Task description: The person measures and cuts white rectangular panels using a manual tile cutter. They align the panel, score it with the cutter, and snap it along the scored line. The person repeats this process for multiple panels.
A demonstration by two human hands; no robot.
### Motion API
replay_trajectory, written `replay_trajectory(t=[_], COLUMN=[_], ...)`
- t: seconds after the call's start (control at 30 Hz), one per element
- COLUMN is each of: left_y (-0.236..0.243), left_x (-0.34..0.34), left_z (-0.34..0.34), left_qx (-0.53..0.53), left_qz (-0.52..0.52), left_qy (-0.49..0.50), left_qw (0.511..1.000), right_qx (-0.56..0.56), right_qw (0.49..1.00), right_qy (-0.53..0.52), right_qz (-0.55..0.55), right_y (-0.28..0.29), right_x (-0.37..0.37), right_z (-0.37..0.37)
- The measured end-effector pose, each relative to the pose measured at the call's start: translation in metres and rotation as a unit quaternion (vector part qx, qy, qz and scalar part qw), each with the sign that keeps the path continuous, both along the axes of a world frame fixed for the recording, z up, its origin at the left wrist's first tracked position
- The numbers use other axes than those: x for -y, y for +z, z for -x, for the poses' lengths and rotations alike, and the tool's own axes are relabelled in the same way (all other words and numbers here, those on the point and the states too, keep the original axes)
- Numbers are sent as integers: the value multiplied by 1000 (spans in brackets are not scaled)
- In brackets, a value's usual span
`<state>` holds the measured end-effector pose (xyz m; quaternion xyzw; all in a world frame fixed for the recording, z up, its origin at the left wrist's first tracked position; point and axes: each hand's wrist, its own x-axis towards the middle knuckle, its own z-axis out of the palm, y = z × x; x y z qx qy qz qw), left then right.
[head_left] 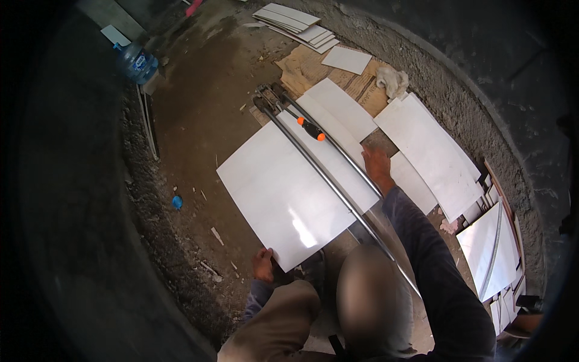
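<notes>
Listing the head view, beginning with writing: a blue water bottle (pixel 134 67) is standing at the upper left, bearing a dark blue label (pixel 141 61) with pale lettering. Brown cardboard (pixel 295 65) is lying beyond the work, showing dark print, partly covered by white pieces.

Work piece: one large white tile (pixel 274 181), lying in front of you, its near corner pointing toward your knees, a patch of light shining on it.

Tool: one tile cutter, its two metal rails (pixel 319 172) running slantwise over the white surface; a black handle with orange ends (pixel 311 129) is sitting at the rails, toward the far end.

Hands: your left hand (pixel 263 265) is grasping the large tile's edge beside the near corner. Your right hand (pixel 378 168) is reaching past the rails to the white pieces on that side; whether it is gripping or only resting, you cannot tell from here.

Surroundings: a white stack (pixel 289 21) is lying at the top; a crumpled pale cloth (pixel 392 80) is resting near long white tiles (pixel 422 151) at right. A blue scrap (pixel 177 202) is lying on the dirty floor (pixel 199 145).

In the way: the rails are standing between your two hands.
</notes>
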<state>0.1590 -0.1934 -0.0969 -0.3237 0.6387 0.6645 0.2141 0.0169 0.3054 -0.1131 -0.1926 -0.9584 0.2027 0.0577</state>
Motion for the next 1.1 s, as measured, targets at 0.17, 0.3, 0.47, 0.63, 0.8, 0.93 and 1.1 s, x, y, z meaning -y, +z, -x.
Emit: replay_trajectory(t=[0.17, 0.3, 0.47, 0.63, 0.8, 0.93, 1.1], left_y=[-5, 2, 10, 2, -7, -12, -7], left_x=[-1, -5, -9, -15, -13, -10, -10], left_z=[-5, -12, -13, -14, -15, -14, -11], left_qx=[-18, -32, -26, -42, -81, -83, -83], left_qz=[-2, -25, -56, -63, -50, -52, -65], left_qy=[9, 56, 73, 93, 91, 92, 77], left_qw=[1000, 998, 995, 993, 991, 991, 991], right_qx=[51, -119, 5, 13, 33, 43, 58], right_qw=[998, 993, 854, 957, 964, 968, 966], right_qy=[12, 17, 41, 110, 91, 101, 100], right_qz=[-47, 18, 518, 267, 247, 224, 233], right_y=[2, 53, 147, 199, 228, 232, 229], right_x=[-1, 26, 99, 119, 113, 104, 84], right_z=[4, 33, 82, 109, 111, 77, -7])
